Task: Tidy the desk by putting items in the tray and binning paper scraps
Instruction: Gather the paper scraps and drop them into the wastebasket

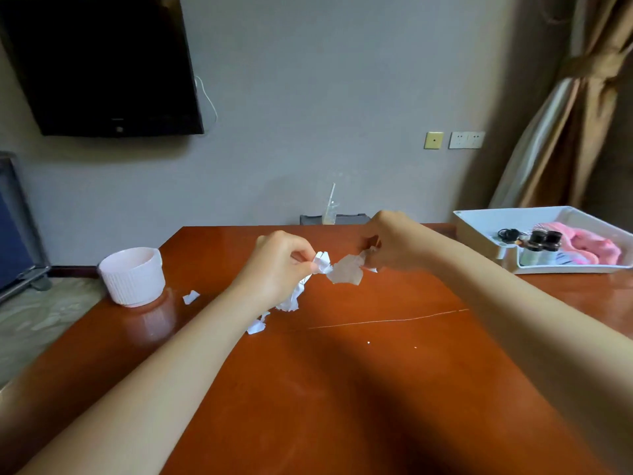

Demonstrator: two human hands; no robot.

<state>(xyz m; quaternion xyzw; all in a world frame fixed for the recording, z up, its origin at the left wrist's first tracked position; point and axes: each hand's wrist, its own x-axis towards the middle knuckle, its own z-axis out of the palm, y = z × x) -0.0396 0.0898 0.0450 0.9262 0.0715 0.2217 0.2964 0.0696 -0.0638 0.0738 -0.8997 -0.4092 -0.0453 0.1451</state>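
Left to right across the brown tabletop [376,389]: well to the left of your fingers stands a white ribbed bin [132,276], upright near the tabletop's left edge. Between the bin and your left hand lies one small paper scrap [190,297], apart from both. Your left hand [279,265] is raised over the middle of the tabletop, its fingers [303,257] pinched closed on a crumpled white scrap [322,262]; more crumpled paper [294,298] hangs or lies beneath that hand, and you cannot tell from this view whether it is held or resting on the wood. Just below your left wrist, a further torn piece [257,326] lies flat on the tabletop. Just right of the left fingers, your right hand [394,241] has its fingers [371,257] closed on a larger, flatter piece of paper [346,273], which nearly meets the crumpled scrap in the left hand. A thin pale thread [387,320] runs along the tabletop below and to the right of your right hand. Well to the right of both hands, at the tabletop's far right edge, sits a white tray [479,222]; in it are two dark-capped bottles [543,250], a small black item [508,233] and a pink cloth [592,246].
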